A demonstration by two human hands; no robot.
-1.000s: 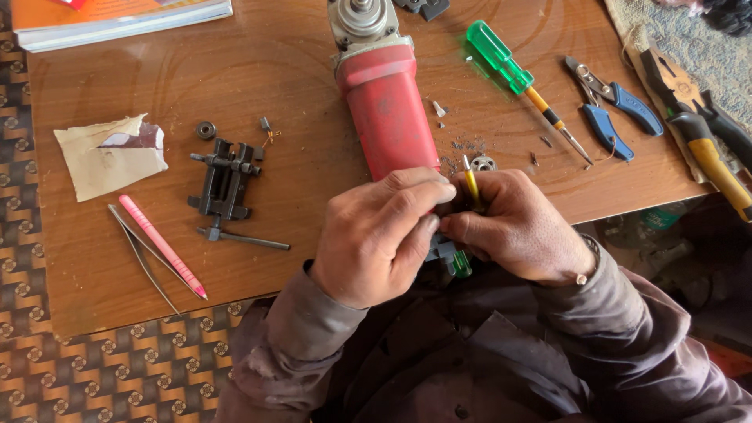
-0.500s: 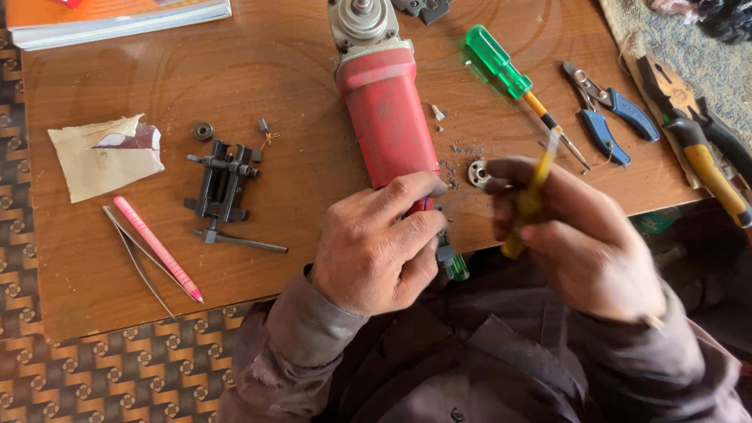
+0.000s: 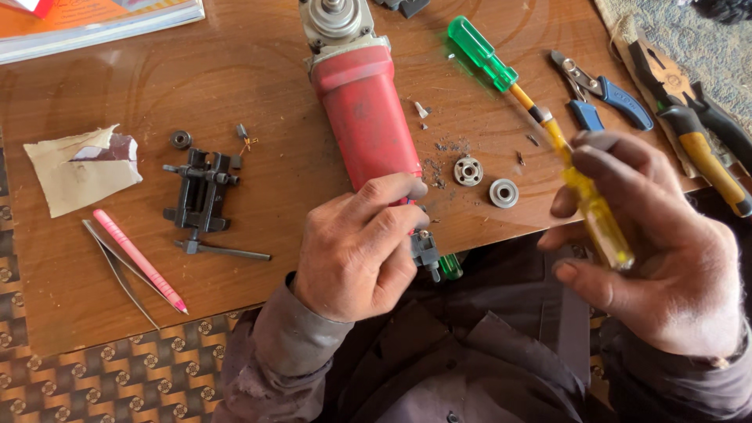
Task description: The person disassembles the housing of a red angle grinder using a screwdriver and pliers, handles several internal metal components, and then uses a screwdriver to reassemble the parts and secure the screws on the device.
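Two hands: I see left hand (image 3: 356,251) clamping the red grinder (image 3: 364,117); right hand (image 3: 650,243) closed on the yellow screwdriver (image 3: 595,211).
Handling: grinder likely heavy, rigid; grip its body.

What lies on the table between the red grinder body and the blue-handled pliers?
In the head view, two small round metal rings and the green-handled screwdriver lie between the red grinder body and the blue-handled pliers.
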